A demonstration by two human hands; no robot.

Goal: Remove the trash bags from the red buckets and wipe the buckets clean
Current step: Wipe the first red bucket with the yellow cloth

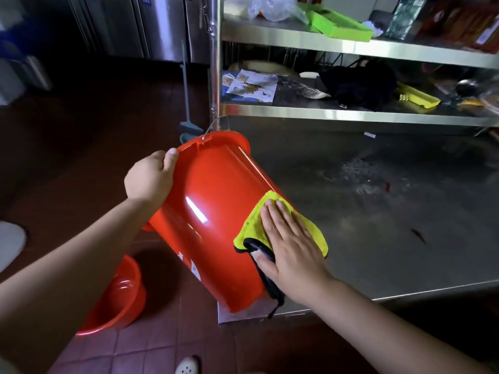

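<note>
Red bucket wiped on its outer wall

The red bucket (pixel 213 211) is held tilted over the counter (pixel 378 211) edge, rim gripped by the left hand (pixel 149 179); a yellow cloth (pixel 270 228) is pressed flat under the right hand (pixel 289 247), fingers extended.

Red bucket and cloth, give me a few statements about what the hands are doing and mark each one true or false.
1. The left hand grips the rim of the tilted red bucket. True.
2. The right hand presses a blue sponge on the bucket. False: it presses a yellow cloth flat against the outer wall.
3. A second red bucket stands on the tiled floor. True.
4. The held bucket sits upright on the steel table. False: it is tipped, mouth facing away.
</note>
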